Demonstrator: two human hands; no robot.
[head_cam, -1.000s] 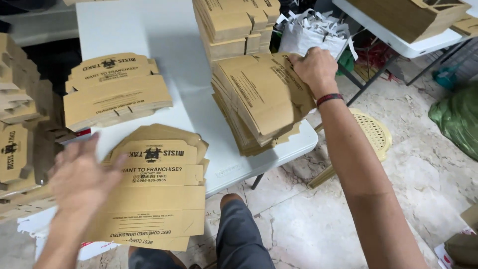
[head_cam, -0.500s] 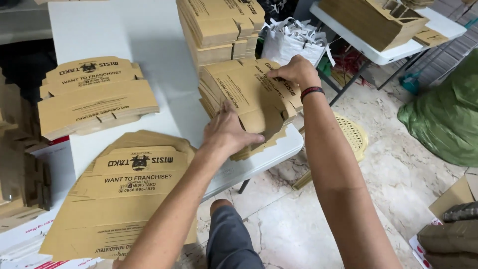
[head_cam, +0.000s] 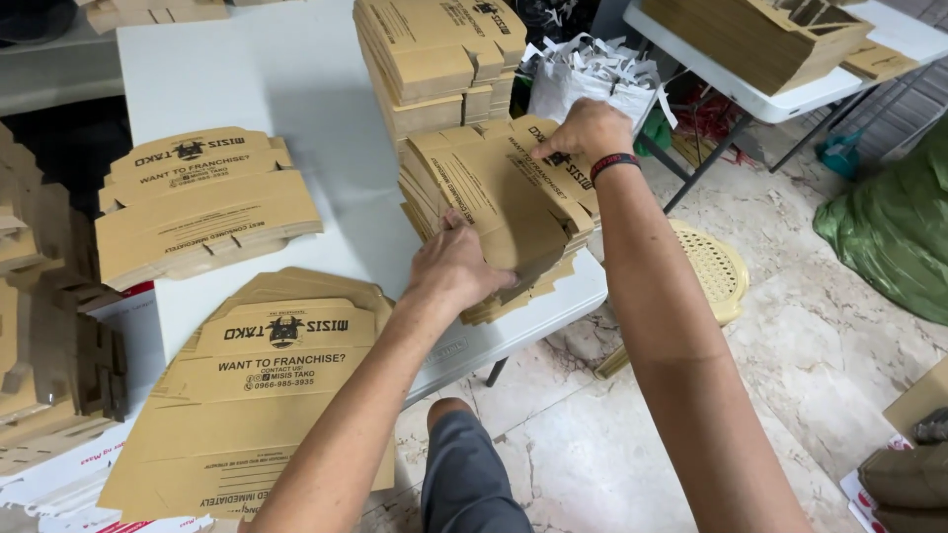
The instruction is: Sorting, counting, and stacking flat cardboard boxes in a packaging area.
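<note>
Both hands grip the top flat brown carton [head_cam: 509,192] on a stack at the white table [head_cam: 296,89] edge: left hand [head_cam: 456,265] pinches its near edge, right hand [head_cam: 585,130] its far corner. Lifting evenly should keep the sheets beneath from sliding.

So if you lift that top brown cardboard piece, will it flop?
Probably only a little: the top cardboard blank lies flat, thin and creased, so it likely bends at the folds. It looks light. Both the left hand and right hand grip it.
</note>
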